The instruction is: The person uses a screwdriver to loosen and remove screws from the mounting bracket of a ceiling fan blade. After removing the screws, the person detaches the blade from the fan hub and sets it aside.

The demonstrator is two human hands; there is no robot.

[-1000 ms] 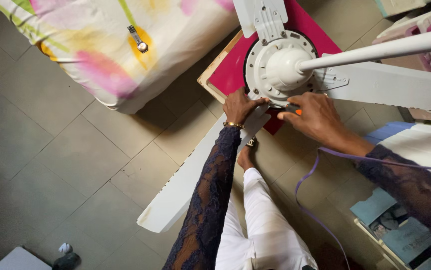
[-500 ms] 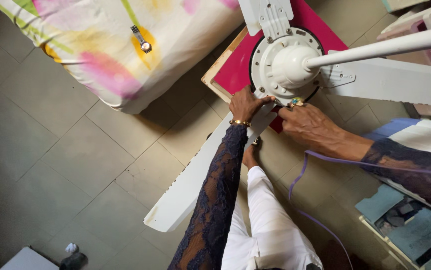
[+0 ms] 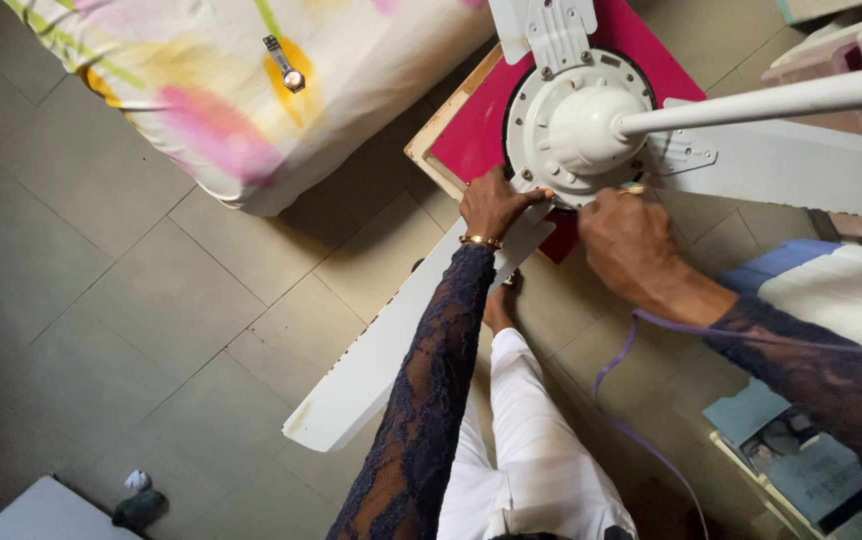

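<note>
Ceiling fan motor (image 3: 579,125) sits on the pink board (image 3: 471,140); left hand (image 3: 496,203) presses curled fingers on its rim, right hand (image 3: 626,238) pinches something beside it.

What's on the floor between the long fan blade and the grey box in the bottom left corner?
Head view: bare tiles, except a small white-and-dark wad beside the grey box, below the fan blade.

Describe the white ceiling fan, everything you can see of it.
The ceiling fan is white, apparently painted metal: a round motor housing with a domed centre, a rod running off to the right, and long flat blades on screwed brackets. It sits over a pink board above the tiled floor. The left hand rests on the lower-left blade's root; the right hand works at the housing's lower edge.
</note>
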